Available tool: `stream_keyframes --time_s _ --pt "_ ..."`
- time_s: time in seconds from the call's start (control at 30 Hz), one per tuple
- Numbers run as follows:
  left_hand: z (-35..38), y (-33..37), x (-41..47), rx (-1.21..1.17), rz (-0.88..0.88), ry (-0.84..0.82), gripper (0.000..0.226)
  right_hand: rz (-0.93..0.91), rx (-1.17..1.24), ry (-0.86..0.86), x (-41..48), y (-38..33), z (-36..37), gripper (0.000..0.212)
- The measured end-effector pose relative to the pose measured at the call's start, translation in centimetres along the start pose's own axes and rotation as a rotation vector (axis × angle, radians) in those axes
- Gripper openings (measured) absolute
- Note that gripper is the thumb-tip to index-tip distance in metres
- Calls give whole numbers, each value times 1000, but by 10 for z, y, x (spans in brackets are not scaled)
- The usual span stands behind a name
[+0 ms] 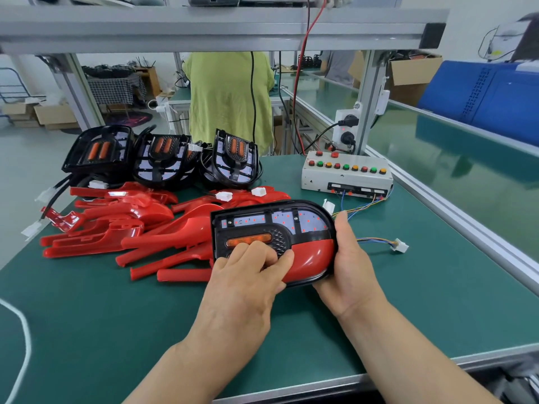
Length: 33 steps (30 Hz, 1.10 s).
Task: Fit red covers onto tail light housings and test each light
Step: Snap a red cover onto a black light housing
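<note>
Green bench mat (87,330): bare stretch along front edge, left of hands. Spare red covers (131,228) piled left, just beside housing (291,225). Housing mid-bench, red cover (315,258) over lower half. Right hand (350,272) grips rounded end; left hand (248,275), fingers bent, presses cover.

A dark green matted workbench (116,330) fills the lower frame, with a thin white cord (28,336) curving along its lower left edge. A grey aluminium-profile overhead shelf (204,27) spans the top. Behind the bench, at upper centre, stands a person in a lime-green shirt (227,97), facing away. A black cable (253,97) hangs in front of the shirt, and a red cable (297,83) drops just right of it. A white power socket block (341,115) is mounted on the right post. A glossy green conveyor belt (437,147) runs along the right. A blue plastic crate (481,94) and an open brown cardboard box (408,74) are at upper right. A black-and-white checked cloth (116,88) hangs at upper left.
</note>
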<state>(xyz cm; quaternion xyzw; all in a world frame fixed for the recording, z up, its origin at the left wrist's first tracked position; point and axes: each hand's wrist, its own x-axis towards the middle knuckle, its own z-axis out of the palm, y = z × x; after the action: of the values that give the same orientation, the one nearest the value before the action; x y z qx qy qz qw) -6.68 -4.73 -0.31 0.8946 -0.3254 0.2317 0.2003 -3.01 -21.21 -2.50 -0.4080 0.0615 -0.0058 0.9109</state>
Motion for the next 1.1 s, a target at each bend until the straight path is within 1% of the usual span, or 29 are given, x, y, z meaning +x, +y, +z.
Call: stream_keyframes --time_s 0.07,0.13,0.27,0.43,0.53,0.67,0.93,1.1 --pt "1 2 1 -10 3 13 57 -14 -18 -93 -4 0 1 61" --pt "1 1 2 -29 3 21 56 -49 -33 -112 -6 0 1 53" --pt "-3 0 -1 -61 -14 38 56 -62 -39 -126 -6 -3 2 57" --pt "-10 -5 -8 -17 -19 28 55 -34 -47 -73 -1 -4 3 62" --pt "-13 -6 -9 3 -38 34 56 -24 -44 -64 -1 -3 4 65" --pt "-13 -6 -4 35 -18 23 54 -9 -35 -49 -3 -4 5 69" --pt "-10 -1 1 41 30 -5 54 5 3 -24 -5 -3 7 62" --pt "-8 -4 2 36 54 -12 53 3 -21 -46 -6 -3 7 60"
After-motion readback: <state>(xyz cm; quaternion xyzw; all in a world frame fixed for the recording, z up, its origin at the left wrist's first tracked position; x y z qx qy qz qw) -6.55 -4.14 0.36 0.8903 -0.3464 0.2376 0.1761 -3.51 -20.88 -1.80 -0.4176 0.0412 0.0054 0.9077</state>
